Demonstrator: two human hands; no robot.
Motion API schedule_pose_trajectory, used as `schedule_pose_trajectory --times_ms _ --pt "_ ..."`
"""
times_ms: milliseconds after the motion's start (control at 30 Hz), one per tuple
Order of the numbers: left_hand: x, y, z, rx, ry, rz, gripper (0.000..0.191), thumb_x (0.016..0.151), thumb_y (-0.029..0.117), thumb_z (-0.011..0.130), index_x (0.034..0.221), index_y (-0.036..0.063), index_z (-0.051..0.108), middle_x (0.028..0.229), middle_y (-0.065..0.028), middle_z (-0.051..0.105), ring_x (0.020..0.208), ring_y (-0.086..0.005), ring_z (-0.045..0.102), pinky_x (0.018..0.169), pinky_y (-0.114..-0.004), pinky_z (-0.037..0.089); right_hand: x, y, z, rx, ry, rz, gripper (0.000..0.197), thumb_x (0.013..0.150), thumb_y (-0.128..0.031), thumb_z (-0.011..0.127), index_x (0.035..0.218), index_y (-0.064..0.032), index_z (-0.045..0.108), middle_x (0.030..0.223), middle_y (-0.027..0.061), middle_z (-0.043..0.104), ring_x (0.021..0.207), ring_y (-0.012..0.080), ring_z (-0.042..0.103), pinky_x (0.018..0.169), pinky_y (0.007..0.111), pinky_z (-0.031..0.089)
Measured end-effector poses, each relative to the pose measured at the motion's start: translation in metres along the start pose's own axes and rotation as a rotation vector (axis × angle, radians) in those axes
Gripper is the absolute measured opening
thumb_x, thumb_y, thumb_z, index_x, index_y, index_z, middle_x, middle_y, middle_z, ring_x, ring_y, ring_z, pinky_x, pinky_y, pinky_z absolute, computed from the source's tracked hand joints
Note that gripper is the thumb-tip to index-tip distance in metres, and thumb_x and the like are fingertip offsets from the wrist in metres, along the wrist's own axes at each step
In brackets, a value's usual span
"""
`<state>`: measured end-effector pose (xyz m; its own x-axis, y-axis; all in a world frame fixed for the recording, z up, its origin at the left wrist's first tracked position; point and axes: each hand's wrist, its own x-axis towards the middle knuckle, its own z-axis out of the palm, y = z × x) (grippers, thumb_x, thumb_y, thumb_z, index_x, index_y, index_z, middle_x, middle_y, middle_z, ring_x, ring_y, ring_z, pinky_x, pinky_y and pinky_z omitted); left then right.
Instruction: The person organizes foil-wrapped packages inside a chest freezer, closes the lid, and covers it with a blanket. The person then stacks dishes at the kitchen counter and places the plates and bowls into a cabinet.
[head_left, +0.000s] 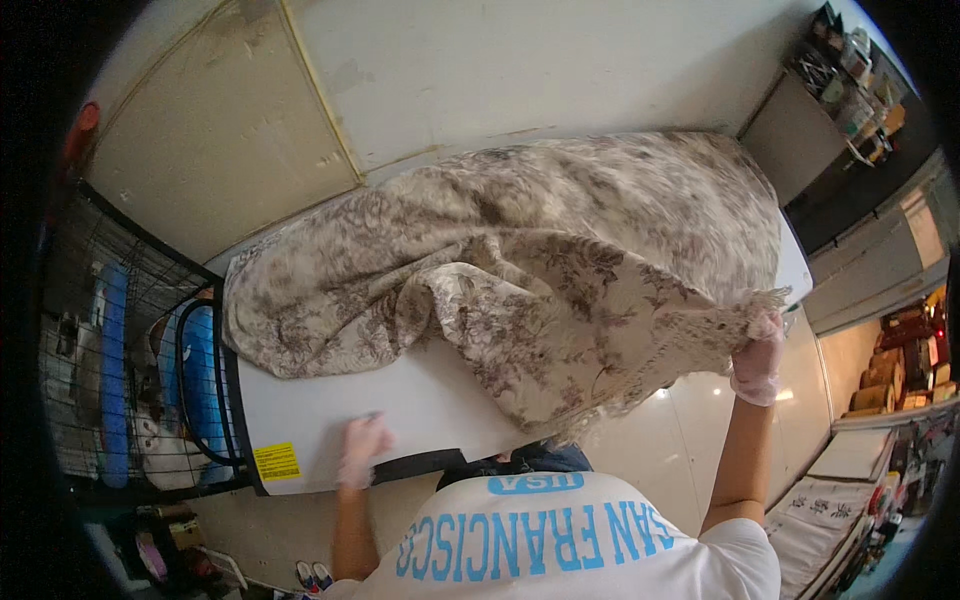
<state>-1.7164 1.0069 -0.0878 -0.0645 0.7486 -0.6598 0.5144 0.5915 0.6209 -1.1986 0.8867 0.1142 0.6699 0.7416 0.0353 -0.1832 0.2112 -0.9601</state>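
A large fringed cloth with a grey-brown floral pattern (540, 315) lies heaped and folded across a white table (322, 420). In my right hand (757, 360), which wears a thin clear glove, is a fringed corner of the cloth, pulled out past the table's right side. The cloth's near edge hangs over the table's front, close to my body. My left hand (364, 442), gloved too and blurred, is over the white tabletop near its front left edge, apart from the cloth; how its fingers stand is unclear.
A black wire cage (142, 262) adjoins the table's left end, with a blue item (199, 367) inside. The wall runs behind the table. A cluttered dark shelf (847, 172) stands at the back right. Papers with writing (814, 510) lie at the lower right.
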Motion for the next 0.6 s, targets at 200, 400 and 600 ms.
schedule_pose_trajectory --times_ms 200,400,600 --pt "0.061 0.144 0.123 0.440 0.527 0.318 0.032 0.079 0.031 0.061 0.088 -0.0004 0.060 0.077 -0.0146 0.062 0.070 -0.0200 0.059 0.062 -0.032 0.047 -0.008 0.012 -0.039 0.056 -0.704 -0.090 0.030 0.083 -0.024 0.055 0.104 -0.0023 0.055 0.093 0.0095 0.059 0.091 0.0213 0.055 0.082 0.032 0.043" --pt "0.078 0.144 0.171 0.515 0.622 0.371 0.030 0.082 0.028 0.056 0.089 0.0001 0.060 0.077 -0.0137 0.061 0.068 -0.0217 0.058 0.060 -0.034 0.047 0.065 0.064 -0.067 -1.010 -0.457 -0.017 0.049 0.080 -0.037 0.057 0.111 -0.0005 0.054 0.109 0.0159 0.055 0.105 0.0281 0.051 0.091 0.035 0.040" --pt "0.032 0.096 0.122 0.429 0.996 0.357 0.028 0.085 0.026 0.050 0.090 0.0007 0.060 0.077 -0.0128 0.061 0.066 -0.0234 0.057 0.058 -0.035 0.047 0.213 0.131 -0.164 -1.406 0.314 0.444 0.072 0.076 -0.055 0.055 0.119 0.0031 0.047 0.126 0.0211 0.044 0.113 0.0336 0.046 0.094 0.041 0.038"
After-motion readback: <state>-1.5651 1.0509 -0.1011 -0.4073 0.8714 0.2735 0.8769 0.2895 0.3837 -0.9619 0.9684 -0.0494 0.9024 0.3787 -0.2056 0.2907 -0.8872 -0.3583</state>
